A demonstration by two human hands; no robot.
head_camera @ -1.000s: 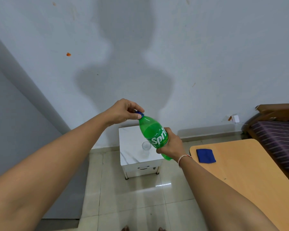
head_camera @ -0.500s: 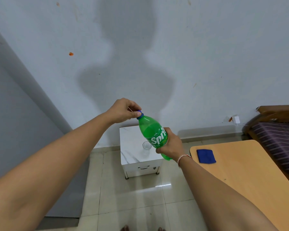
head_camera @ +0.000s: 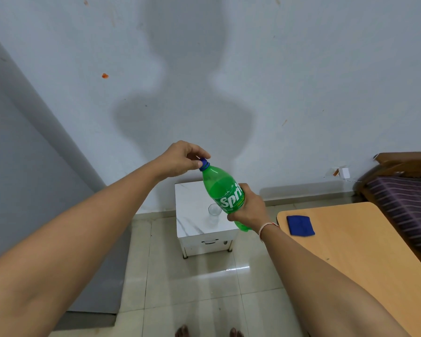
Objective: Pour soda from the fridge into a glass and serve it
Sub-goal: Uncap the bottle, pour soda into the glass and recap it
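Observation:
My right hand (head_camera: 249, 210) grips the lower body of a green Sprite bottle (head_camera: 223, 188), held in the air and tilted with its neck up and to the left. The fingertips of my left hand (head_camera: 182, 158) pinch the bottle's blue cap (head_camera: 204, 163). Below and behind the bottle, a small clear glass (head_camera: 214, 211) stands upright on a white marble-topped side table (head_camera: 192, 210). The glass looks empty.
A grey fridge side (head_camera: 22, 190) fills the left. A tan wooden table (head_camera: 365, 254) with a blue cloth (head_camera: 300, 225) is at the right, a striped wooden seat (head_camera: 408, 198) beyond it. The tiled floor (head_camera: 192, 288) lies between me and the side table.
The bottle and both hands have shifted very slightly; my left fingers have turned a little on the blue cap. The grip of my right hand is unchanged.

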